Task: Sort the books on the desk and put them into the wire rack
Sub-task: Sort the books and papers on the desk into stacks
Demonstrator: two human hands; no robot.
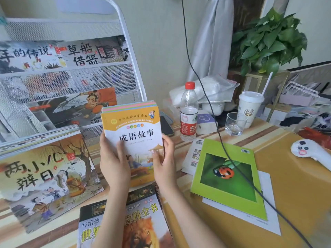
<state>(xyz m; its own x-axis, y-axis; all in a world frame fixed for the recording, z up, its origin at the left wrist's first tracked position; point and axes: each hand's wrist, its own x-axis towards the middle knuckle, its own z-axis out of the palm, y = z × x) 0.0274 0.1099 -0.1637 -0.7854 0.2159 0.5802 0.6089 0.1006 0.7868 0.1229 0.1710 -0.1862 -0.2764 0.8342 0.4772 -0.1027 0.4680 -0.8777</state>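
Both hands grasp a small stack of thin paperback books with an orange-and-white front cover (133, 138), held upright above the striped desk (241, 138). The left hand (112, 161) curls round its left edge, thumb on the cover; the right hand (163, 158) clasps the right edge. Pink, green and blue spines show at the top. Behind stands the white wire mesh rack (114, 77), holding 3 picture books. 2 lion-cover books (143, 221) lie below the wrists.
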